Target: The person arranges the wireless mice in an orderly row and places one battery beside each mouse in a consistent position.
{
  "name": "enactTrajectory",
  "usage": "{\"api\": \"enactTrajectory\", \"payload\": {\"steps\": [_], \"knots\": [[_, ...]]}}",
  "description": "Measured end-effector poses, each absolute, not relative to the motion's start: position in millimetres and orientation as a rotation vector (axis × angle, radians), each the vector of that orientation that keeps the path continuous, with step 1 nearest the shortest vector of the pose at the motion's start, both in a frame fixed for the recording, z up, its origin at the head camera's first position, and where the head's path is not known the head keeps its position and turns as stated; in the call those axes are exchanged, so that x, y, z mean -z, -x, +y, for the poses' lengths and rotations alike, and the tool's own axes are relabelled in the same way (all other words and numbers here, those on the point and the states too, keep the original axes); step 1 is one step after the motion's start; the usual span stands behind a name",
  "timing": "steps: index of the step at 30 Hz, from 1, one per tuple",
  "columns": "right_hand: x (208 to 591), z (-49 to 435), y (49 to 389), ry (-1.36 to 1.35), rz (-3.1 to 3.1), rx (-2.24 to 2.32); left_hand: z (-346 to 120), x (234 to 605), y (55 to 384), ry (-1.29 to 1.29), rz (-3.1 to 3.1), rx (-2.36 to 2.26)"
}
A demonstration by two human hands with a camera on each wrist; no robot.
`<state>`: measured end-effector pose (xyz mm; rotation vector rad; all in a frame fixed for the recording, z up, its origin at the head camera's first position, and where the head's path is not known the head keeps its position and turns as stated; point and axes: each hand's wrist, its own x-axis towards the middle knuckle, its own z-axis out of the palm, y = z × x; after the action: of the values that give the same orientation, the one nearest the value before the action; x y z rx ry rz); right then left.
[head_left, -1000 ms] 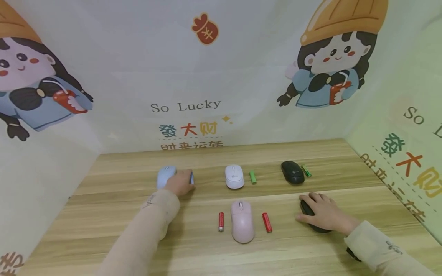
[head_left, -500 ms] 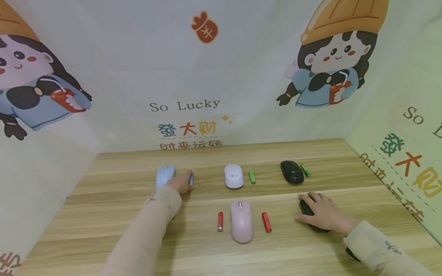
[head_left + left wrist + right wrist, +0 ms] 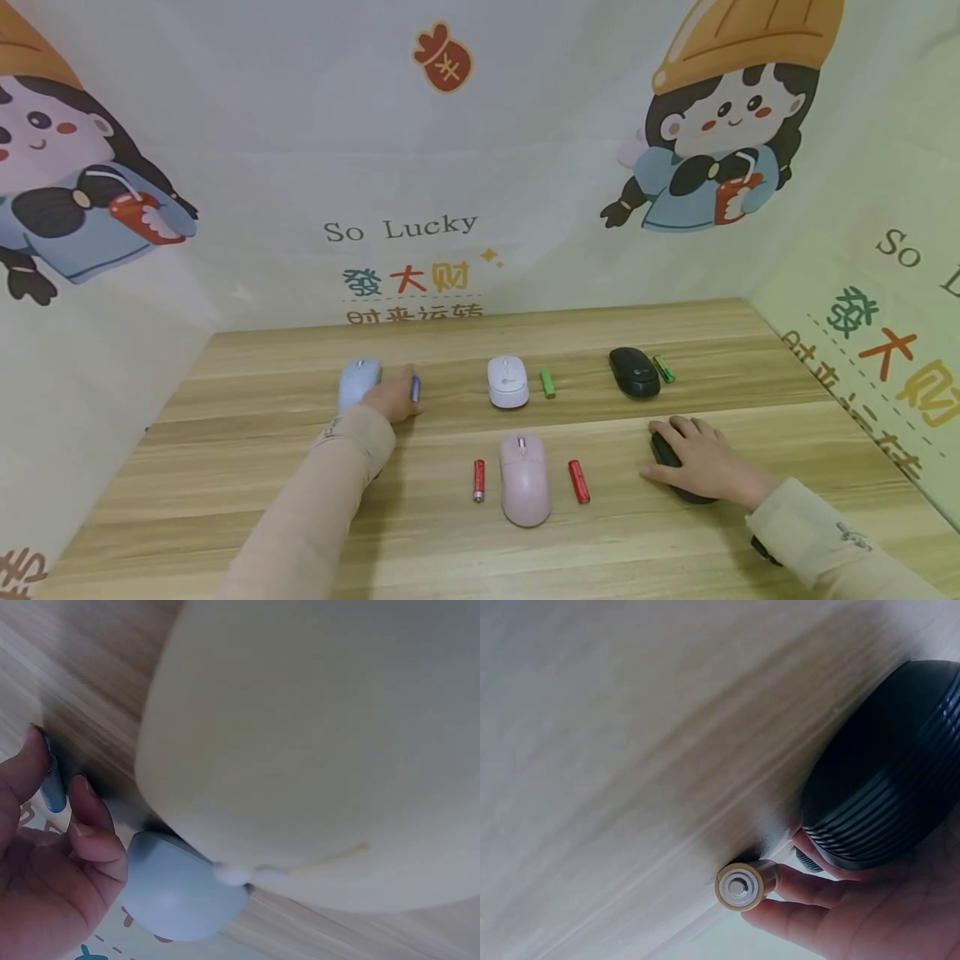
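Observation:
In the head view my left hand (image 3: pixel 392 395) is at the far left, between a light-blue computer mouse (image 3: pixel 358 383) and a blue battery (image 3: pixel 416 389). Its index finger and thumb are spread at either end of the battery, which shows in full. From the left wrist, the battery (image 3: pixel 53 786) stands out beside the thumb, with the fingers apart. My right hand (image 3: pixel 707 461) lies over a black mouse (image 3: pixel 666 452), thumb along its left side. In the right wrist view, fingertips touch a battery (image 3: pixel 741 888) seen end-on beside the ridged mouse (image 3: pixel 885 772); the head view hides that battery.
Toward the back are a white mouse (image 3: pixel 508 383) with a green battery (image 3: pixel 548 383) and another black mouse (image 3: pixel 634 372) with a green battery (image 3: pixel 664 369). A pink mouse (image 3: pixel 525 481) lies at the front between red batteries (image 3: pixel 479 482). Printed cloth walls (image 3: pixel 525 167) enclose the wooden table (image 3: pixel 420 533).
My left fingers have spread away from the blue battery, so more of it shows. The right hand and the mice have not moved.

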<state>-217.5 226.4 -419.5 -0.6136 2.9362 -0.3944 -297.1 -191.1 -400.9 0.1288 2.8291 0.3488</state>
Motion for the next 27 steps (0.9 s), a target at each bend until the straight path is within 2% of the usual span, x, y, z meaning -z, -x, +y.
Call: {"api": "enactTrajectory", "payload": {"steps": [6, 11, 17, 27], "knots": [[420, 226, 219, 0.615, 2.932, 0.381, -194, 395, 293, -0.160, 2.829, -0.431], [423, 228, 220, 0.632, 2.942, 0.398, -191, 379, 280, -0.349, 2.982, -0.478], [426, 229, 219, 0.637, 2.961, 0.421, -177, 372, 243, -0.575, 3.060, -0.504], [418, 224, 217, 0.612, 2.942, 0.363, -143, 395, 182, -0.525, 2.805, -0.699]]}}
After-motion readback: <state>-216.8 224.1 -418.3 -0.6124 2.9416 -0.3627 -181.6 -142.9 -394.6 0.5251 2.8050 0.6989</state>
